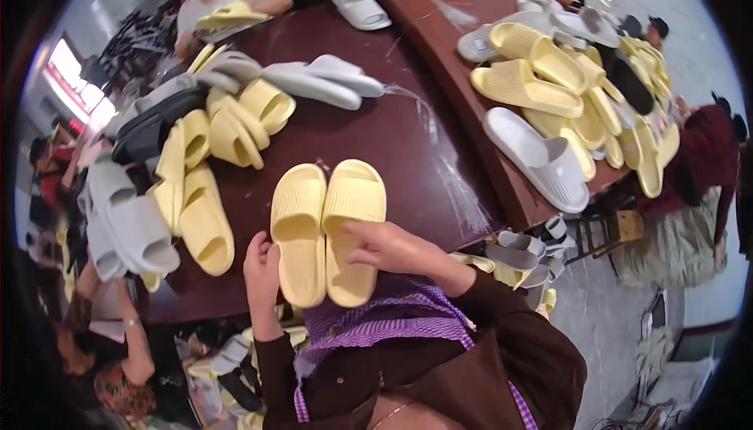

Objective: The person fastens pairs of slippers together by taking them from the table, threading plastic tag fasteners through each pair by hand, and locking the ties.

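Here the person's two hands square up a pair of yellow slippers [328, 230] lying side by side, soles down and toes away, at the near edge of the dark brown table [376, 136]. The left hand [263, 273] cups the heel and outer side of the left slipper, fingers curled against it. The right hand [392, 248] lies over the heel part of the right slipper, fingers spread and pressing down rather than clenched. The step in hand appears to be matching and aligning the pair; the next move would likely call for a firm pinch of both heels together so the two lift as one.

Left of the pair lie more yellow slippers [200, 195] in a loose heap, with grey slippers [125, 226] beyond them at the table's left edge. Farther from the pair, toward the table's middle, rest two pale grey slippers [321, 81]. To the right of the pair, a second table [471, 116] carries a white slipper [541, 159] and a mound of yellow ones [541, 69]. Clear plastic film [439, 156] trails between them. No label or sign is legible.
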Available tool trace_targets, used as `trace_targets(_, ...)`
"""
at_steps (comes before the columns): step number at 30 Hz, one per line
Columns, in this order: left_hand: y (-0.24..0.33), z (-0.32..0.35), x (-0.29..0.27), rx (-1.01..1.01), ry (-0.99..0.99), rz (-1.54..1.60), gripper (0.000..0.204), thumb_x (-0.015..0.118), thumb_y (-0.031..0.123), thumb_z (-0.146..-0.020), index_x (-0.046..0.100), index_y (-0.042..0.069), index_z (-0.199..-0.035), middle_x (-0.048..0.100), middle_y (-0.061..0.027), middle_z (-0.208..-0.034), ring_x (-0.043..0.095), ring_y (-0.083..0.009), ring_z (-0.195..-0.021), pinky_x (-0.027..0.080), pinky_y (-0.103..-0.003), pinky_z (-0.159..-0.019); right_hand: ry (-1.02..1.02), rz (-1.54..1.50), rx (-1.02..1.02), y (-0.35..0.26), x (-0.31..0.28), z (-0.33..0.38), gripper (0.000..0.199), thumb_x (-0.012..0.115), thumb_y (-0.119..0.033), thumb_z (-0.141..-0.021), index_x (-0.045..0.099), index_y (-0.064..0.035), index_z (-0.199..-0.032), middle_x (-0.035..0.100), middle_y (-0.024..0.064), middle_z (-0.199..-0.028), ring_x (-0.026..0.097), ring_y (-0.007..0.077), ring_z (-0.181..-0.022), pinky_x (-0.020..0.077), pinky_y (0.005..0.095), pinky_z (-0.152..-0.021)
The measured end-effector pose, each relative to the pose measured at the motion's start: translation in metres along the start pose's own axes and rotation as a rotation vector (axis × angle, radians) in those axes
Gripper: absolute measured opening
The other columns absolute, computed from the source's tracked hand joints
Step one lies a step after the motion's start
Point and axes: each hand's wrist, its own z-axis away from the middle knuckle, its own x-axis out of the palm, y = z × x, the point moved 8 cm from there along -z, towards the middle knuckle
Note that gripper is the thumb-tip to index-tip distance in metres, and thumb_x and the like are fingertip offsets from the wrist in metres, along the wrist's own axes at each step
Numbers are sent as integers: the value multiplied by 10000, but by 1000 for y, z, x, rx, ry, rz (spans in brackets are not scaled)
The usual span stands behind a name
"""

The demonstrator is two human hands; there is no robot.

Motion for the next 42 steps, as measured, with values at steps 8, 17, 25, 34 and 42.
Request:
trace_targets(8, 16, 7, 59, 7, -124, 167, 362, 548, 69, -878, 485, -56, -1211, 590, -60, -955, 556, -86, -757, 454, -197, -620, 388, 378, 89, 46, -12, -53, 307, 640, -203, -774, 526, 26, -945, 583, 222, -907, 604, 397, -760, 492, 458, -687)
trace_targets(17, 21, 16, 89, 17, -318, 255, 281, 535, 56, -886, 542, -43, -1150, 610, -93, -1023, 581, -111, -791, 470, -215, -633, 668, 564, 112, 18, -106, -45, 143, 573, -115, -754, 534, -29, -862, 596, 218, -858, 598, 413, -762, 484, 482, -683)
trace_targets(25, -1, 14, 63, -31, -233, 313, 225, 530, 54, -897, 568, -32, -1101, 624, -79, -987, 584, -105, -798, 472, -216, -637, 1025, 1201, 87, -29, -414, 41, 193, 534, -171, -820, 638, -42, -919, 629, 220, -848, 615, 371, -822, 477, 414, -696)
trace_targets(34, -8, 15, 65, 4, -171, 255, 212, 529, 70, -907, 573, -32, -1088, 630, -75, -966, 583, -99, -789, 480, -217, -656, 930, 1172, 442, 172, -524, 125, 355, 518, -177, -809, 577, -2, -1113, 620, 276, -848, 609, 420, -807, 476, 490, -705)
trace_targets(42, -8, 17, 61, 31, -151, 316, 207, 522, 70, -914, 571, -32, -1088, 630, -79, -965, 584, -99, -789, 482, -214, -653, 1261, 1580, 243, 59, -470, 94, 378, 537, -103, -810, 549, -71, -1187, 641, 192, -930, 616, 350, -880, 485, 433, -760)
